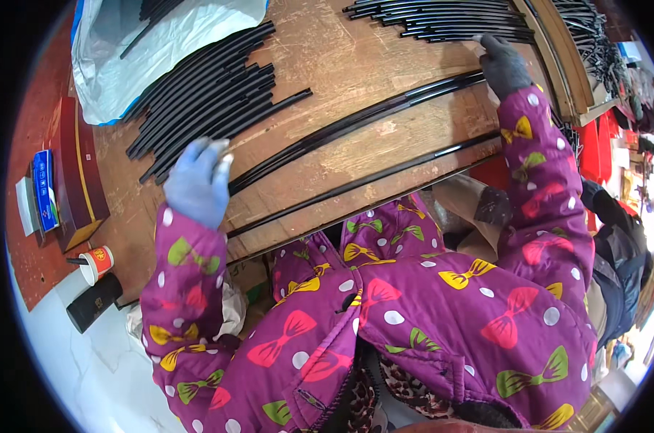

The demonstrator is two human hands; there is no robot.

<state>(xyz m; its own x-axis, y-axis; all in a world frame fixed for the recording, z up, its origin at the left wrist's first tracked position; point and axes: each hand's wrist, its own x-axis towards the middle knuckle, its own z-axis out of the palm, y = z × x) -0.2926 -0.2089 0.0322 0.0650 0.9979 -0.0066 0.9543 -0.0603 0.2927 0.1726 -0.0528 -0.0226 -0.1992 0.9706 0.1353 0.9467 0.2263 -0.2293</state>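
Note:
My left hand (199, 182), in a blue-grey glove with bare fingertips, is over the table with its fingers bent and a little apart. Nothing shows in it. Just beyond it lies a pile of black tubes (204, 97), laid side by side at a slant. My right hand (503, 65), in a dark grey glove, reaches far right; its fingertips pinch at the near edge of a second pile of black tubes (442, 20). Between my hands stretch long black tubes (356, 119) bunched together, and nearer me a single long black tube (370, 177) runs along the table edge.
A white plastic bag (117, 61) lies at the far left of the wooden table (327, 65). Left stand a dark red box (76, 169), a blue packet (45, 189), a paper cup (96, 264) and a black box (94, 303). Cardboard strips (565, 65) border the right side.

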